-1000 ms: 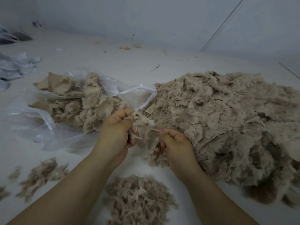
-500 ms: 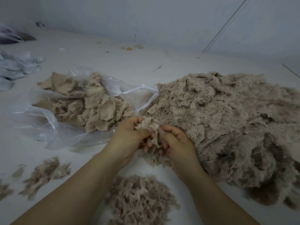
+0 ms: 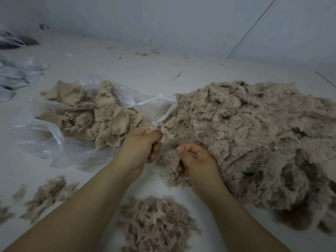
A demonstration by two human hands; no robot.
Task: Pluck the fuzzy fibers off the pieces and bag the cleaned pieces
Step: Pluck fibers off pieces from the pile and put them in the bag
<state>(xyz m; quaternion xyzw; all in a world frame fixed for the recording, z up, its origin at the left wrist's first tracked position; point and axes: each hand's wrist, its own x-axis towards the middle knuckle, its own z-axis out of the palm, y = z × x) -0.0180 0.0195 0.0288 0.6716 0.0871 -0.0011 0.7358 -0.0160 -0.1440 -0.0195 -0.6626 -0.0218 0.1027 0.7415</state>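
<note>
Crumpled white plastic sheets point(image 3: 17, 73) lie at ten o'clock on the pale floor point(image 3: 127, 73). A small yellow crumb point(image 3: 144, 54) lies at twelve o'clock, near the wall point(image 3: 181, 24).

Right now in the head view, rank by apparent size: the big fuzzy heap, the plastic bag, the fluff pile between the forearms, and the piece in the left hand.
1. big heap
2. bag
3. fluff pile, though nearness to the camera enlarges it
4. piece pinched by the left hand, partly hidden
</note>
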